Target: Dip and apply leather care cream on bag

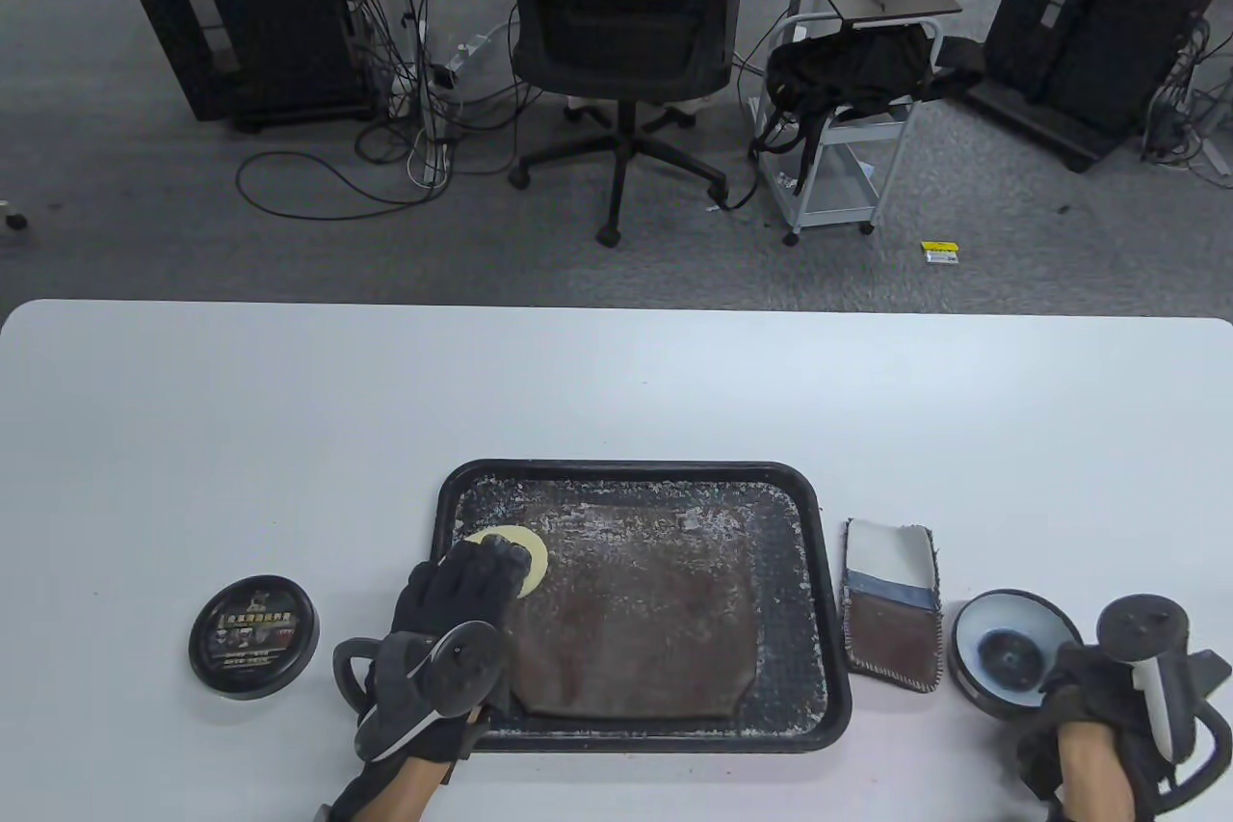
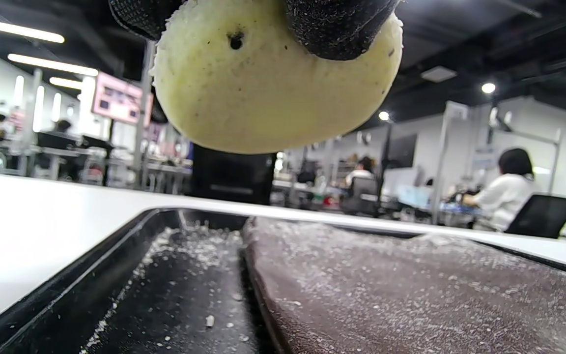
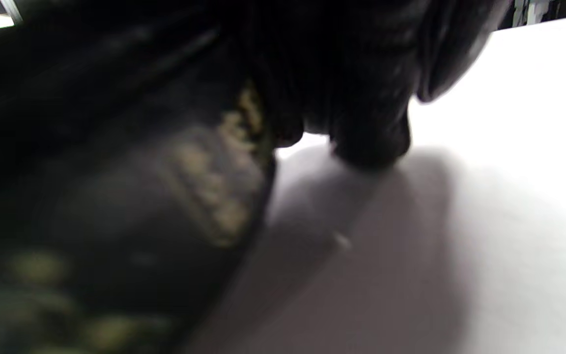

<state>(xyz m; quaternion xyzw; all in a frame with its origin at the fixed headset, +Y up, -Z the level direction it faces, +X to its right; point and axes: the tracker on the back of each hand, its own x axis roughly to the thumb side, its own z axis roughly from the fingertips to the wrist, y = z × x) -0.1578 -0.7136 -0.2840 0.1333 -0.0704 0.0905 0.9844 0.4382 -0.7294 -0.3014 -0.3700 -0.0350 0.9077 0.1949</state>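
One black tray [image 1: 819,571] sits at 6 o'clock on the white table [image 1: 289,398], near the front edge. The table's far half lies bare from side to side. Bare table also lies between the tray and the tin lid [image 1: 253,636] at 8 o'clock. On the right the room is tighter: one leather swatch [image 1: 891,605] lies just beside the tray's right rim, and one open cream tin [image 1: 1007,653] just beyond it at 4 o'clock.

One brown leather bag [image 1: 636,610] lies flat in the tray, dusted with white flecks, as is the tray floor around it.

The left hand [image 1: 453,610] reaches over the tray's left rim; its fingers [image 2: 337,24] pinch one round yellow sponge [image 1: 525,557]. In the left wrist view the sponge hangs above the bag's far-left corner, not touching.

The right hand [image 1: 1098,716] rests at the tin's right side, fingers curled against its wall; the right wrist view is too blurred to tell how firmly.
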